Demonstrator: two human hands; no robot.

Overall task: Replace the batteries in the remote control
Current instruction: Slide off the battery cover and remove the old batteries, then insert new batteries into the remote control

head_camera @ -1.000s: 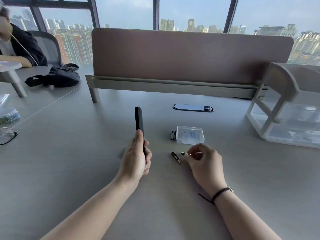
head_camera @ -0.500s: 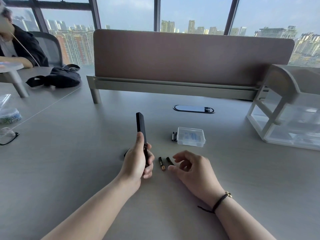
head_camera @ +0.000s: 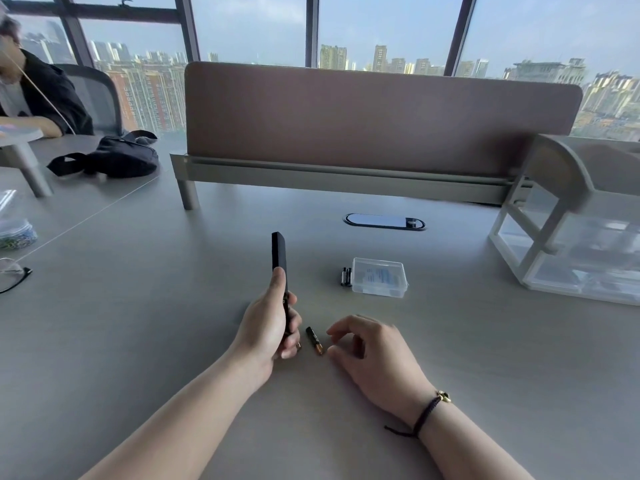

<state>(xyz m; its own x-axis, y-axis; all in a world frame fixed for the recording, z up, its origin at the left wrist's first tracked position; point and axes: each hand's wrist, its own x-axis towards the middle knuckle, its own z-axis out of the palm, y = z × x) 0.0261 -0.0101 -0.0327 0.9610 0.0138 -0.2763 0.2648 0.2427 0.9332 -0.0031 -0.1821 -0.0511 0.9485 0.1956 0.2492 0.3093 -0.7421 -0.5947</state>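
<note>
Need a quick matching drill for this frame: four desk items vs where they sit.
Things:
1. remote control
2. loose battery
3. clear plastic box
4. black bag

Places:
A. far left, on the neighbouring desk
B. on the desk between the two hands
C. held upright in the left hand
D. beside two standing batteries

Pairs: 1-C, 2-B, 3-D, 4-A

A high-rise office — shared desk (head_camera: 138, 323) with a divider panel (head_camera: 381, 123), cable grommet (head_camera: 384, 222), mesh chair (head_camera: 98, 95) — city towers behind tall windows (head_camera: 249, 29).
</note>
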